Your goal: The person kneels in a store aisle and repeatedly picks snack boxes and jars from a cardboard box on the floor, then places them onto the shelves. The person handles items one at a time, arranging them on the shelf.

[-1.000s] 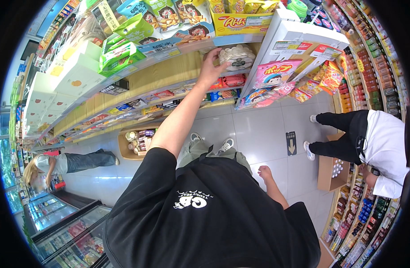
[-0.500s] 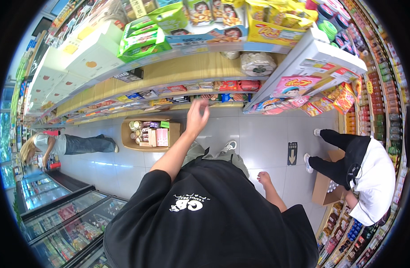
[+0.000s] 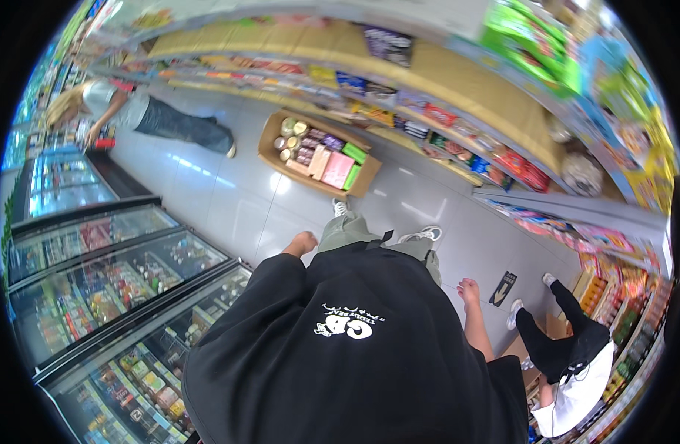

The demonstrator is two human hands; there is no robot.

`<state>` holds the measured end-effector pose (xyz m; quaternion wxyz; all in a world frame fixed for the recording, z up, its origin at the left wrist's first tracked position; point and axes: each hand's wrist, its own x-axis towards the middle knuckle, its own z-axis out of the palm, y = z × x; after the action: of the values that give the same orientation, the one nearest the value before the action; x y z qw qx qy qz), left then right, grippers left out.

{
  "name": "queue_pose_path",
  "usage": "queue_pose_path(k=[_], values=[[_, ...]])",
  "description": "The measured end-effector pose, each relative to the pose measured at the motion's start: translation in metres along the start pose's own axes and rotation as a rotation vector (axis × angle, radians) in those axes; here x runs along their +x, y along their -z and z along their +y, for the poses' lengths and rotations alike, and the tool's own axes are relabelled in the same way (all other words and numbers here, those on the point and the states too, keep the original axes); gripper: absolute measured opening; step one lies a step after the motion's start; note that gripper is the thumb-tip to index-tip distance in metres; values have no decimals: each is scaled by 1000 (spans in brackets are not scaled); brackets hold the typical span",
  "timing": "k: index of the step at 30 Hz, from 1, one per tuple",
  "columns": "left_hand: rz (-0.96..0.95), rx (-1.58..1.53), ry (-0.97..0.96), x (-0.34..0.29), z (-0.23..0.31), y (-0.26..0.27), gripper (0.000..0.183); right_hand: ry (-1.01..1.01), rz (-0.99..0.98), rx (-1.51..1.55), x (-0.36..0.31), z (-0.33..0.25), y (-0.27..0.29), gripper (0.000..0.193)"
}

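Note:
My left hand [image 3: 301, 240] hangs low beside my left hip, its fingers too hidden and blurred to read. My right hand [image 3: 469, 290] hangs on the other side, fingers loosely curled in with nothing visible in them. An open cardboard box [image 3: 284, 169] stands on the floor ahead of my feet, apart from both hands. Inside it are several jars [image 3: 289, 140], dark purple packs [image 3: 310, 148], a pink box [image 3: 337, 169] and green packs [image 3: 352, 154].
Snack shelving [image 3: 458, 74] runs along the far side, with a dark purple pack [image 3: 388, 44] on its yellow shelf. Glass-topped freezers [image 3: 110, 274] stand at left. A person [image 3: 132, 115] bends at the far left; another in white [image 3: 577, 385] bends at lower right beside bottle shelves.
My left hand has dropped from in front of the shelf to my side. The view has turned left, so the box appears farther right and the shelving slants.

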<state>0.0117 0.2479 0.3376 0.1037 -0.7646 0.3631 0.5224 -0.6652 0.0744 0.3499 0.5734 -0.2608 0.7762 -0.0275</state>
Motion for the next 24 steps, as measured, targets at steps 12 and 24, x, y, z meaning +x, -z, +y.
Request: queue_pose_path(k=[12,24], values=[[480,-278,-19,138,-135,117,26,83,-45,-420,-92,-38,-237,29],[614,-173,-48,377,-94,276,78,342,-53,-650,-71,-91,-397,46]])
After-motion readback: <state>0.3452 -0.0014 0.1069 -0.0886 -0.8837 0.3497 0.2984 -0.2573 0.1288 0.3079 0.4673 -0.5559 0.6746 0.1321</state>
